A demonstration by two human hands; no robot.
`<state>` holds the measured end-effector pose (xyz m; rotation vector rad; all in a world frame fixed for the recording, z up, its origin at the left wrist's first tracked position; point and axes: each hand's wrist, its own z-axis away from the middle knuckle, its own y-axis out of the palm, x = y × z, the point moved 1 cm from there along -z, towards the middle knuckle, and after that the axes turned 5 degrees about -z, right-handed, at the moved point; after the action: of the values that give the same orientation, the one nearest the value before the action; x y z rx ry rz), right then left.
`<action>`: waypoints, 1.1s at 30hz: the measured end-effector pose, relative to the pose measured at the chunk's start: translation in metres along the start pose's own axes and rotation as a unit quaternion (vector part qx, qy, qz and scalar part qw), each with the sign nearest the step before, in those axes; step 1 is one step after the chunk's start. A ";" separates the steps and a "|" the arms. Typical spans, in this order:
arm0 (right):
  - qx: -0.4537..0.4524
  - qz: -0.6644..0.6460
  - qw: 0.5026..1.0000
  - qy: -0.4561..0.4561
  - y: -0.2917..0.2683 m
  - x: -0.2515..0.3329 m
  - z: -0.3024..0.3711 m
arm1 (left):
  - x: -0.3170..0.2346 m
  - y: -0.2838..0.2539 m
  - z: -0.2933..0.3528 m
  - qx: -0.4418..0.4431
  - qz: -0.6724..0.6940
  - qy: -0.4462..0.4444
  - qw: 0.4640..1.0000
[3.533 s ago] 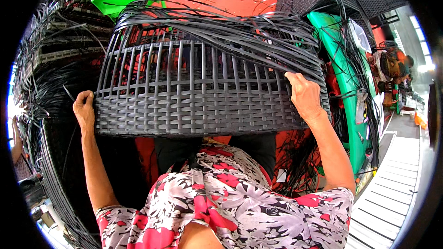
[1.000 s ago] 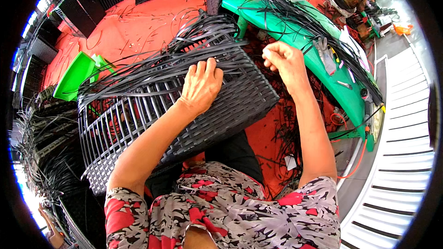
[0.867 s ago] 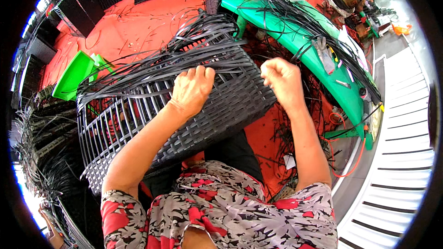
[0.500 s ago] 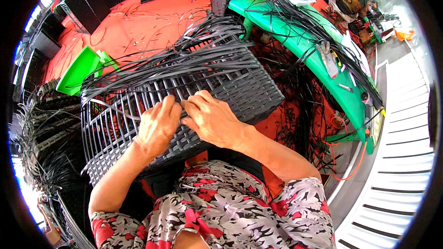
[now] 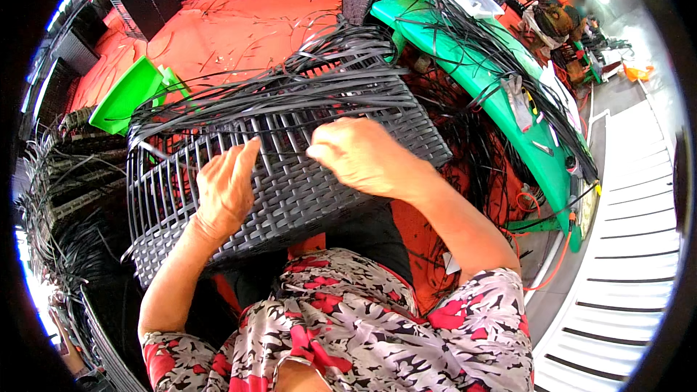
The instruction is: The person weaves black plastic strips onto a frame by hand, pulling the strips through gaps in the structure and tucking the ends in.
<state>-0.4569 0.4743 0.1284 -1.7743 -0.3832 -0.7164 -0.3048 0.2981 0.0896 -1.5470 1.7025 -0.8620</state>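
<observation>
A dark grey wicker panel (image 5: 305,199) of flat plastic strips lies tilted in front of me, tightly woven at its right and near edge. Bare parallel slats (image 5: 181,185) show on its left part. Over its far side lies a bundle of long loose strips (image 5: 290,98). My left hand (image 5: 226,183) rests at the weave's edge, fingers drawn together and the forefinger stretched out along the slats. To its right, my right hand (image 5: 359,154) is closed in a pinch just above the weave. What the fingertips of either hand hold is hidden.
A green table (image 5: 501,112) at the right carries more strips, a glove (image 5: 518,101), small tools and a clear plastic tub (image 5: 472,0). A bright green plastic stool (image 5: 131,98) lies beyond the panel at the left. Strip scraps litter the red floor (image 5: 239,29). Another person (image 5: 573,11) sits far right.
My hands, close together before, have parted. The right has moved right and slightly up; the left has shifted a little left. The view has shifted slightly.
</observation>
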 end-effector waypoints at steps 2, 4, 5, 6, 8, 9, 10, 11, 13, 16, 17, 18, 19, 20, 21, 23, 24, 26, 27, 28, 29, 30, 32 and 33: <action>-0.083 -0.037 0.995 0.048 -0.024 0.003 0.015 | 0.016 0.001 0.010 0.002 -0.002 -0.024 1.000; -0.163 -0.047 0.985 0.018 -0.042 0.005 0.029 | 0.020 -0.002 0.012 -0.028 -0.022 -0.021 0.999; -0.162 -0.068 0.983 0.050 -0.047 0.005 0.037 | 0.017 -0.006 0.008 -0.039 -0.013 -0.022 0.999; -0.160 -0.089 0.980 0.082 -0.051 0.004 0.043 | 0.013 -0.010 0.005 -0.008 0.014 -0.018 1.000; -0.184 -0.119 0.968 0.125 -0.056 -0.005 0.056 | 0.007 -0.012 -0.001 0.049 0.073 -0.007 0.996; -0.193 -0.148 0.959 0.142 -0.066 -0.004 0.062 | 0.005 -0.012 0.000 0.108 0.128 -0.023 0.986; -0.218 -0.118 0.960 0.133 -0.078 -0.011 0.071 | 0.004 -0.013 0.001 0.127 0.175 -0.037 0.976; -0.285 -0.186 0.928 0.148 -0.088 -0.025 0.083 | 0.002 -0.013 0.004 0.145 0.223 -0.049 0.963; -0.370 -0.353 0.856 0.080 -0.112 -0.079 0.115 | -0.001 -0.020 0.007 0.216 0.309 -0.118 0.919; -0.412 -0.576 0.706 0.025 -0.132 -0.152 0.156 | 0.010 -0.033 0.022 0.255 0.384 -0.243 0.853; -0.433 -0.586 0.683 0.044 -0.131 -0.177 0.172 | 0.014 -0.035 0.021 0.268 0.360 -0.243 0.860; -0.457 -0.594 0.659 0.063 -0.127 -0.197 0.186 | 0.017 -0.034 0.022 0.274 0.362 -0.243 0.857; -0.457 -0.615 0.638 0.075 -0.118 -0.211 0.191 | 0.018 -0.038 0.025 0.278 0.357 -0.249 0.857; -0.458 -0.633 0.618 0.089 -0.109 -0.218 0.194 | 0.019 -0.039 0.030 0.282 0.355 -0.254 0.854; -0.466 -0.633 0.610 0.099 -0.101 -0.225 0.197 | 0.020 -0.039 0.034 0.265 0.360 -0.264 0.855; -0.455 -0.632 0.617 0.116 -0.087 -0.224 0.200 | 0.018 -0.043 0.029 0.257 0.331 -0.252 0.872; -0.451 -0.628 0.621 0.130 -0.082 -0.222 0.204 | 0.015 -0.046 0.024 0.254 0.317 -0.244 0.881; -0.447 -0.617 0.636 0.124 -0.080 -0.212 0.209 | 0.001 -0.050 0.013 0.225 0.341 -0.246 0.879; -0.448 -0.607 0.644 0.127 -0.081 -0.207 0.213 | -0.003 -0.049 0.010 0.228 0.371 -0.270 0.859; -0.447 -0.599 0.652 0.127 -0.082 -0.202 0.215 | -0.009 -0.049 0.007 0.230 0.398 -0.294 0.838; -0.447 -0.607 0.645 0.124 -0.084 -0.198 0.219 | -0.016 -0.049 0.003 0.219 0.403 -0.311 0.832; -0.431 -0.590 0.671 0.127 -0.086 -0.196 0.226 | -0.015 -0.041 0.007 0.199 0.446 -0.305 0.818; -0.401 -0.551 0.720 0.133 -0.090 -0.193 0.244 | -0.028 -0.041 -0.006 0.239 0.463 -0.295 0.801; -0.406 -0.539 0.709 0.204 -0.099 -0.193 0.257 | -0.036 -0.036 -0.008 0.265 0.473 -0.290 0.788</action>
<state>-0.5910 0.7671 0.0303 -1.9700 -0.9135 -2.3760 -0.2894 0.3310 0.1259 -0.3599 1.3239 -0.2233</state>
